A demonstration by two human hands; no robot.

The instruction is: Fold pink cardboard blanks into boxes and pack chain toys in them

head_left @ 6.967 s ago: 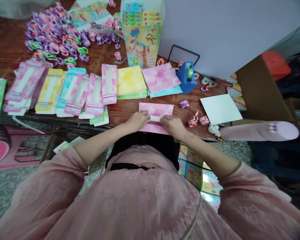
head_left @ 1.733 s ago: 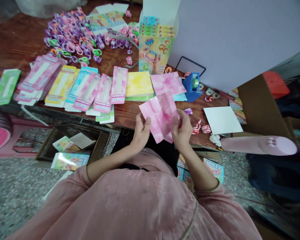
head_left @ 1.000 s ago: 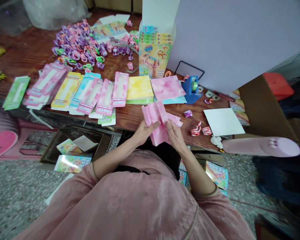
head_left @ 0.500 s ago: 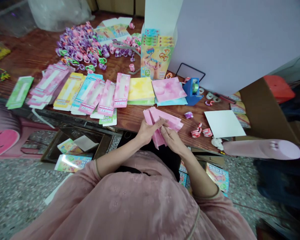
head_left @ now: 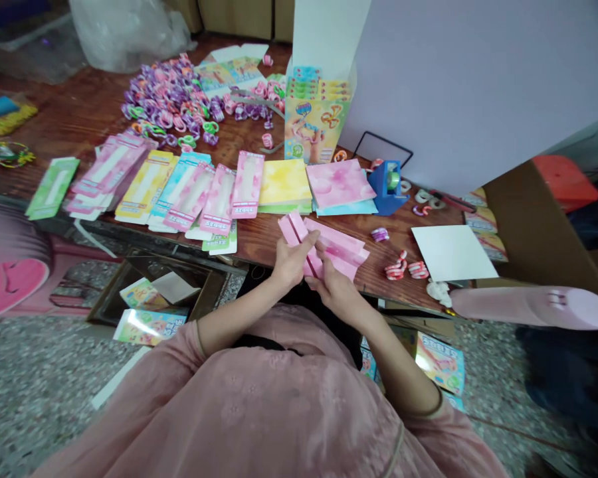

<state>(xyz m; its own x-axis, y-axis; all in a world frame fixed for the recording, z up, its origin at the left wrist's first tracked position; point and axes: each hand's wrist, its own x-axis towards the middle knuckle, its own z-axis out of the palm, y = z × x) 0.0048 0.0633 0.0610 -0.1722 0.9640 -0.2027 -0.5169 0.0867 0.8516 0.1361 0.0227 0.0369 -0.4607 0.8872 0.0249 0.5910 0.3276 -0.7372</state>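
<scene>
Between both hands, at the table's front edge, is a pink patterned card box (head_left: 293,229), partly folded, with a slot along its narrow part. My left hand (head_left: 293,260) is closed on its left part, thumb across the top. From the right, my right hand (head_left: 335,285) pinches the same piece, its fingertips meeting the left thumb. Another flat pink part (head_left: 346,245) spreads to the right behind the fingers; I cannot tell whether it is a separate sheet. Just beyond lie a stack of pink cards (head_left: 339,182) and a stack of yellow cards (head_left: 285,182).
Windowed card sleeves (head_left: 192,196) line the front left. Behind them sits a heap of coloured twisted rings (head_left: 167,99) beside an upright display box (head_left: 313,126). To the right are a blue tape dispenser (head_left: 387,189), a white card (head_left: 453,252) and a pink bottle-like cylinder (head_left: 528,305).
The pink box has turned and opened out a little, its slot now showing. My left thumb has shifted up along it, and the right hand has slid slightly lower.
</scene>
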